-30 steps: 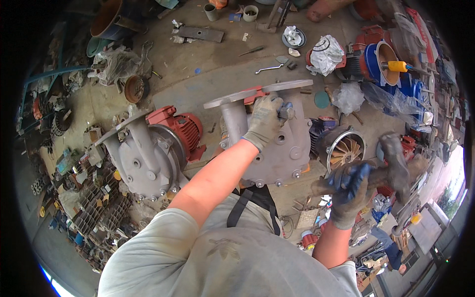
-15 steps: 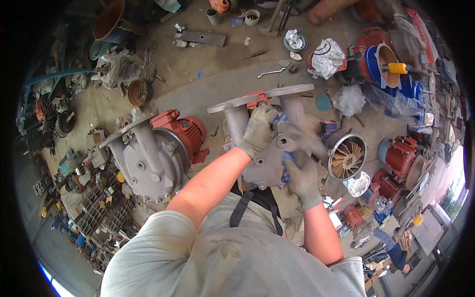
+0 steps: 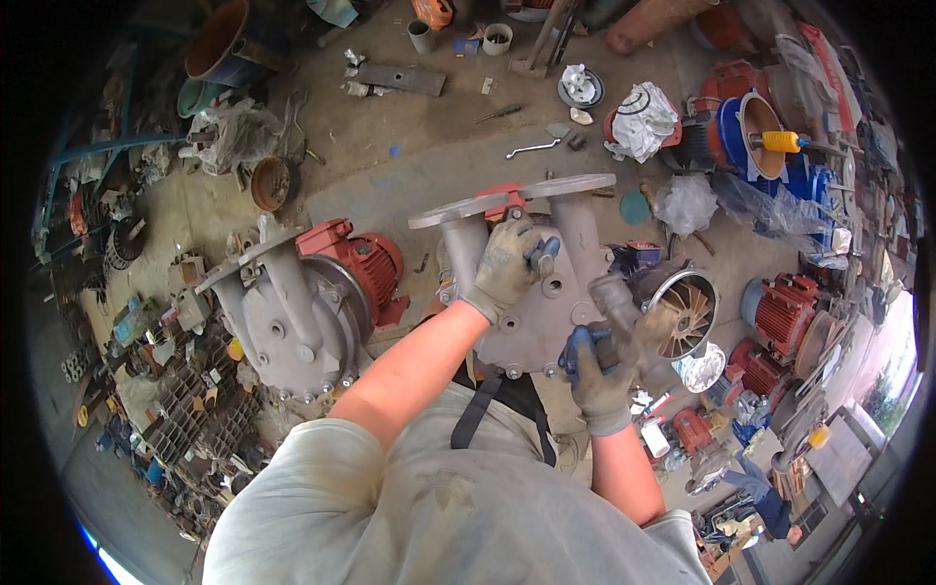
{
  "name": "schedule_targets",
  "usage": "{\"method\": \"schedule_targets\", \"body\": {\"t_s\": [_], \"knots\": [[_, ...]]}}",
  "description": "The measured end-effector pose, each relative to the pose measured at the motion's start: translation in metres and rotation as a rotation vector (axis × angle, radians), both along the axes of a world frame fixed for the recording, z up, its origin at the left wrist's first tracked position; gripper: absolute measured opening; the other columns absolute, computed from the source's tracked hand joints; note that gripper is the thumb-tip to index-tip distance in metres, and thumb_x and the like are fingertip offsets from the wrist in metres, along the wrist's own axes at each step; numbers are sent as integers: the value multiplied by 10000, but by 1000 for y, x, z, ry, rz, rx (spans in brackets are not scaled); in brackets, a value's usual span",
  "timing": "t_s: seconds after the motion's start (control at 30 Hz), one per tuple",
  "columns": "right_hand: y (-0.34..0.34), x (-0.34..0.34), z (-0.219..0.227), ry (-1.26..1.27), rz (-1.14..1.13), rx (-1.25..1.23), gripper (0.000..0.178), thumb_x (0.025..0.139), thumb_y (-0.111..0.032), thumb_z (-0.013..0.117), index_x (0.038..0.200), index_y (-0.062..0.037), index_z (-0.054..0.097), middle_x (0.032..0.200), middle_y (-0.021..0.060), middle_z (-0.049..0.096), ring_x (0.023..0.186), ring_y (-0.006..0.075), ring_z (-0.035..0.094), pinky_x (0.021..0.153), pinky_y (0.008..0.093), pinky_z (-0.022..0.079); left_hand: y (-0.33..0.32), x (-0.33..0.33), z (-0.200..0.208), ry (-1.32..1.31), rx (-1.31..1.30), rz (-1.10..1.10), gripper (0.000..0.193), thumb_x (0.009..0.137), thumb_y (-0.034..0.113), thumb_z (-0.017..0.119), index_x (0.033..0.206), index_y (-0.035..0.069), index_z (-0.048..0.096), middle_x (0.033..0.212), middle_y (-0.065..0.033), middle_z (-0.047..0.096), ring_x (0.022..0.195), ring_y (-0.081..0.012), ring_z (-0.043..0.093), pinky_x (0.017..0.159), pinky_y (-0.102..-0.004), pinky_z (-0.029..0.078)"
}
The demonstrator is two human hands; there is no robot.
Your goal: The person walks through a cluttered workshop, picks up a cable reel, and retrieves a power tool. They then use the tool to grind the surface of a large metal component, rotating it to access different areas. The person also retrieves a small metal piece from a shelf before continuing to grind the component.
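Observation:
A grey cast blower housing (image 3: 531, 331) with two flanged pipes stands in front of me, a bit of red motor (image 3: 504, 200) showing behind it. My left hand (image 3: 509, 258), in a tan glove with blue fingertips, is over the housing between the pipes. Its fingers are curled, and whatever they hold is hidden. On the housing's right side, my right hand (image 3: 597, 375), gloved alike, is closed round a grey, blurred tool (image 3: 614, 302). The tool's upper end points up and slightly left; its exact kind is unclear.
A similar housing (image 3: 292, 331) with a red motor (image 3: 370, 263) stands left. To the right are a round casing with fan blades (image 3: 688, 317) and several red motors (image 3: 785, 310). A wrench (image 3: 533, 148) and screwdriver (image 3: 499, 113) lie on the floor ahead. Someone bends at far right (image 3: 770, 502).
The right hand and its tool have shifted down and right, uncovering more of the housing's front. My left hand has moved only slightly, its thumb now showing more clearly.

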State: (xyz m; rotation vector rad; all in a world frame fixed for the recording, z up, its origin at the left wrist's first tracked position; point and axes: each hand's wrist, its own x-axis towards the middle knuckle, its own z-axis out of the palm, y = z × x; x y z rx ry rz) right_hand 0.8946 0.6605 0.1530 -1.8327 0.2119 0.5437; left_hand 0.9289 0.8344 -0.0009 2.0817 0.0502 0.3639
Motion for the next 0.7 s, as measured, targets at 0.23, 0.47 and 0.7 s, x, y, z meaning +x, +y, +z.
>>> {"method": "schedule_targets", "body": {"t_s": [0.23,0.47,0.7], "knots": [[-13,7,-9,287,0,-61,132,970,-121,694,1008,-20,616,782,53,642,595,114,589,509,287,472,2,-3,8,50,-12,17,258,826,206,777,962,43,631,996,-184,626,994,-400,584,892,-500,475],[-44,-5,39,227,-213,15,136,980,-113,664,951,9,612,711,61,608,550,121,582,496,272,450,24,3,34,102,24,-296,317,855,282,777,1019,47,642,997,-169,645,976,-387,617,888,-475,488],[-51,-13,28,267,-352,-34,146,984,-121,661,943,2,594,729,63,588,560,145,583,505,298,476,-12,36,53,17,51,-256,220,858,288,750,988,122,684,957,-107,645,950,-341,631,834,-481,486]]}}
